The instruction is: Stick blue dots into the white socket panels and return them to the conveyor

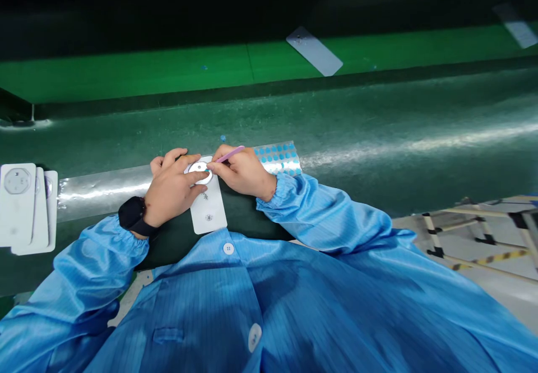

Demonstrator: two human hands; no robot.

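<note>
A white phone back cover (pixel 213 211) with a round camera ring (pixel 200 167) lies on the green bench in front of me. My left hand (pixel 173 185) rests over its upper left side, fingers spread, with fingertips touching the ring. Between the fingers of my right hand (pixel 244 172) is a slim pink tool (pixel 230 154), held like a pen; its tip reaches the ring's right side, where a bit of blue shows. Whether the tool is a pair of tweezers I cannot tell. Under my right hand lies a clear sheet of blue round stickers (pixel 277 155).
Several similar white covers (pixel 17 210) overlap at the far left. A clear plastic strip (pixel 105 191) runs from them to my left hand. One loose blue dot (pixel 222 138) lies beyond my hands. On the bright green strip are another cover (pixel 315 52) and a pale piece (pixel 520 28).
</note>
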